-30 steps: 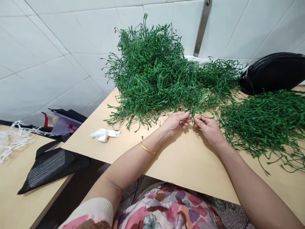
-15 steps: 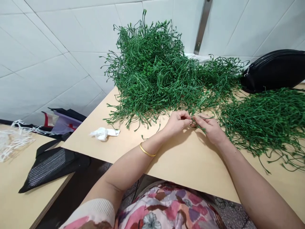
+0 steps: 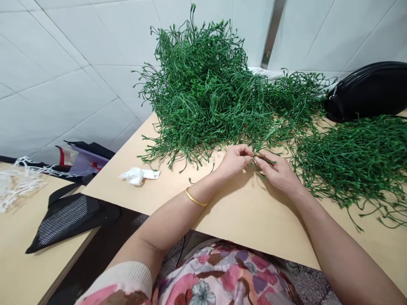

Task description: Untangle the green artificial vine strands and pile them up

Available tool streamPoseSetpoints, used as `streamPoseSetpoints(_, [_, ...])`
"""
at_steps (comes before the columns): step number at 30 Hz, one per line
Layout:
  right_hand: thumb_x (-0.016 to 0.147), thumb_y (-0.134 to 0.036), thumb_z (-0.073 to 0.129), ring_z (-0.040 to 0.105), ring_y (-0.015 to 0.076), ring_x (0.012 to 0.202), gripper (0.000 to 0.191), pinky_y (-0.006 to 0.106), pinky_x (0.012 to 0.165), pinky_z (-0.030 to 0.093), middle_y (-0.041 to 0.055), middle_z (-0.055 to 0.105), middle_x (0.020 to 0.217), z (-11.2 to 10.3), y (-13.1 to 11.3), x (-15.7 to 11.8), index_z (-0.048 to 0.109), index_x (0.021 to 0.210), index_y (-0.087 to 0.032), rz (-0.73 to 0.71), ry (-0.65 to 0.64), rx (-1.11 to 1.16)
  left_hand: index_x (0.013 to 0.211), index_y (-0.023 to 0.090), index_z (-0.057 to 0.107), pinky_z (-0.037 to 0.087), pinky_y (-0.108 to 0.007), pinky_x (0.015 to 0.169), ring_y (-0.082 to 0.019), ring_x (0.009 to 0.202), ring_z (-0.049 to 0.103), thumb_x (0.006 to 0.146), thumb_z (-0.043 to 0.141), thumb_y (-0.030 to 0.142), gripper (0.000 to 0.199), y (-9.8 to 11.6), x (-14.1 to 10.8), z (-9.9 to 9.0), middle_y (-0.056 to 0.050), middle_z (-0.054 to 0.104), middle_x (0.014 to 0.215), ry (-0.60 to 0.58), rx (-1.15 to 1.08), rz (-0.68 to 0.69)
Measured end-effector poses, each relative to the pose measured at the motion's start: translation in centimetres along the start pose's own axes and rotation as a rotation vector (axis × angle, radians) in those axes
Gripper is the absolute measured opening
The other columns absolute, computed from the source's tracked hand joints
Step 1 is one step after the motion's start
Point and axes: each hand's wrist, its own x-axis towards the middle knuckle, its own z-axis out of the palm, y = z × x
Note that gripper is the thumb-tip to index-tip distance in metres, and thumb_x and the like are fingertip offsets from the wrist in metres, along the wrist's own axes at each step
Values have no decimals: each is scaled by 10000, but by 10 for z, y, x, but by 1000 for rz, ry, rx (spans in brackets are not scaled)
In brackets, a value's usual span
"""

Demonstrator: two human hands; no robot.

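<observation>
My left hand [image 3: 235, 161] and my right hand [image 3: 277, 171] meet fingertip to fingertip above the table, just in front of a tall heap of green plastic stems [image 3: 203, 93]. Both pinch a thin green plastic stem [image 3: 270, 162], whose ends poke out around the right fingers. Its middle is hidden between the fingertips. A lower, flatter pile of green stems [image 3: 349, 161] lies right of my right hand. A few loose stems lie on the wood near my left wrist, which wears a gold bangle [image 3: 195, 198].
The light wooden table [image 3: 248, 224] backs onto a white tiled wall [image 3: 79, 101]. A black bag [image 3: 369, 91] stands at the back right. Crumpled white tissue [image 3: 136, 176] lies left. On a lower left table are a black mesh pouch [image 3: 63, 220] and white netting [image 3: 22, 186].
My hands stay together with fingertips pinched. The right fingers have shifted slightly left, and the stem's free end now lies across them differently. The view has tilted slightly.
</observation>
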Motion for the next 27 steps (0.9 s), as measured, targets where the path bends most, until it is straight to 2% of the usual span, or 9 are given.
streamPoseSetpoints(3, [840, -342, 490, 401, 113, 618, 223, 247, 569, 316, -15, 451, 642, -1, 0, 0, 502, 692, -177, -20, -30, -16, 591, 135, 522, 323, -203, 502, -49, 495, 430, 587, 555, 35, 105, -5, 2, 0, 47, 487, 519, -4, 72, 81])
streamPoseSetpoints(8, [852, -263, 432, 403, 114, 593, 242, 261, 576, 315, -6, 451, 614, -4, 5, 2, 466, 628, -178, -29, -46, -69, 633, 144, 523, 341, -212, 513, -55, 504, 417, 635, 596, 95, 88, -7, 3, 0, 49, 470, 540, -22, 137, 130])
streamPoseSetpoints(10, [840, -251, 446, 386, 109, 562, 249, 263, 557, 304, -11, 439, 577, -5, 6, 2, 452, 602, -181, 7, -45, -68, 713, 153, 561, 373, -217, 549, -68, 553, 449, 686, 560, 108, 52, -6, 3, -1, 35, 499, 597, -18, 203, 243])
streamPoseSetpoints(12, [830, -285, 480, 367, 104, 534, 276, 263, 530, 292, -18, 413, 542, -6, 7, 2, 436, 576, -185, 51, -53, 2, 772, 163, 605, 415, -232, 626, -90, 659, 503, 711, 481, 65, 169, -5, 3, -3, 5, 548, 699, -46, 350, 428])
streamPoseSetpoints(15, [801, -413, 548, 363, 101, 493, 323, 257, 482, 293, -37, 361, 509, -9, 8, 2, 457, 584, -191, 155, -97, 276, 786, 162, 650, 443, -258, 722, -120, 805, 546, 702, 400, 5, 307, -5, 4, -7, -44, 592, 875, -132, 627, 668])
streamPoseSetpoints(17, [746, -480, 616, 351, 93, 466, 333, 250, 456, 301, -50, 345, 497, -11, 9, 3, 517, 626, -185, 233, -109, 452, 828, 160, 667, 452, -272, 752, -136, 855, 559, 738, 415, 28, 298, -6, 5, -9, -67, 598, 965, -151, 760, 744])
streamPoseSetpoints(19, [679, -500, 686, 328, 80, 450, 348, 244, 450, 313, -58, 344, 484, -12, 11, 5, 574, 658, -170, 290, -110, 560, 874, 166, 678, 454, -297, 788, -155, 891, 561, 791, 468, 106, 234, -8, 6, -11, -78, 604, 1002, -132, 856, 775])
streamPoseSetpoints(22, [625, -497, 737, 304, 63, 440, 370, 235, 454, 332, -67, 333, 462, -13, 12, 6, 613, 661, -150, 337, -109, 650, 822, 179, 697, 441, -344, 831, -179, 929, 534, 817, 536, 217, 165, -10, 10, -13, -85, 619, 1031, -82, 942, 777])
streamPoseSetpoints(27, [623, -527, 742, 312, 54, 438, 412, 224, 452, 338, -76, 329, 467, -11, 7, 6, 548, 611, -164, 304, -77, 638, 709, 187, 693, 403, -376, 907, -189, 986, 502, 789, 611, 266, 140, -5, 12, -16, -70, 657, 1002, -136, 775, 679])
